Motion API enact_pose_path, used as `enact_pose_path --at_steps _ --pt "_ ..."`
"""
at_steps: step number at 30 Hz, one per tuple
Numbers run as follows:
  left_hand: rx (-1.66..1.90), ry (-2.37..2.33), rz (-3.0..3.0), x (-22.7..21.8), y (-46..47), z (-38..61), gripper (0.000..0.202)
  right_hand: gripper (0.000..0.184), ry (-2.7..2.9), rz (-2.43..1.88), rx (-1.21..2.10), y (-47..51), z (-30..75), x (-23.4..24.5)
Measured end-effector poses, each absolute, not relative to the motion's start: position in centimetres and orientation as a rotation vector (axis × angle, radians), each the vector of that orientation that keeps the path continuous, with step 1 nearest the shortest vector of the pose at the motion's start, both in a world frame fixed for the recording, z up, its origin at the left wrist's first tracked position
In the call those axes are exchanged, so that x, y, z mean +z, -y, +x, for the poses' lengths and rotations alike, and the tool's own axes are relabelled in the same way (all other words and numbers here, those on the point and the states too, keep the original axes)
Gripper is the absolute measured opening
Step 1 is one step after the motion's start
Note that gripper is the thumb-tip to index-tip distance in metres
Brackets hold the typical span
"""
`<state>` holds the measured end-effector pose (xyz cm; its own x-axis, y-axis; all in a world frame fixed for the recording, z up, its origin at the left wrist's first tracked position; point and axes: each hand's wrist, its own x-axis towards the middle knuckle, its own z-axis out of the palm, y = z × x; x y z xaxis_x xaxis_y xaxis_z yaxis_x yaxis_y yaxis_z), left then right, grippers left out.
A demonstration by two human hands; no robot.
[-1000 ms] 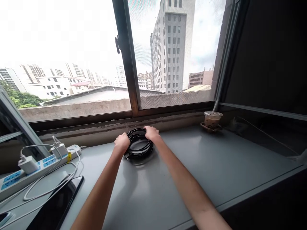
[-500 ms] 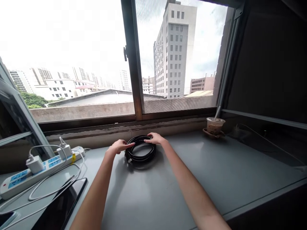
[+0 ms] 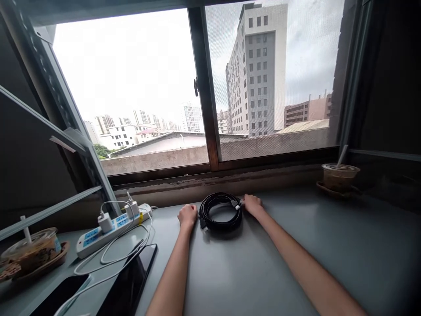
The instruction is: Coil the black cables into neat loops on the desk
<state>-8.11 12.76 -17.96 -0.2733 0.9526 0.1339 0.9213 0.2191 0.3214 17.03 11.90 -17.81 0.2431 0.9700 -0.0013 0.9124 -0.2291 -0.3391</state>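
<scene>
A coiled black cable lies flat on the grey desk, its loops in a ring. One plug with a pale metal end rests on the ring's upper right, and another pokes out at the lower left. Just left of the coil, my left hand sits on the desk in a loose fist, close beside the loops. On the other side, my right hand is also curled closed, near the upper-right plug. Neither hand appears to hold the cable.
A white power strip with chargers and white cords stands at left, near a dark tablet and a phone. Drink cups stand at far left and right. A window ledge runs behind the desk.
Both hands have let go of the cable coil and moved out to its two sides, fingers curling in. The view has swung left, bringing in a second cup.
</scene>
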Motion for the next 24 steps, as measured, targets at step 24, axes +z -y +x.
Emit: enact_pose_path --at_steps 24 --pt "0.374 -2.402 2.049 -18.0 -12.0 -7.5 0.029 0.028 1.91 -2.173 0.06 -9.9 16.6 -18.8"
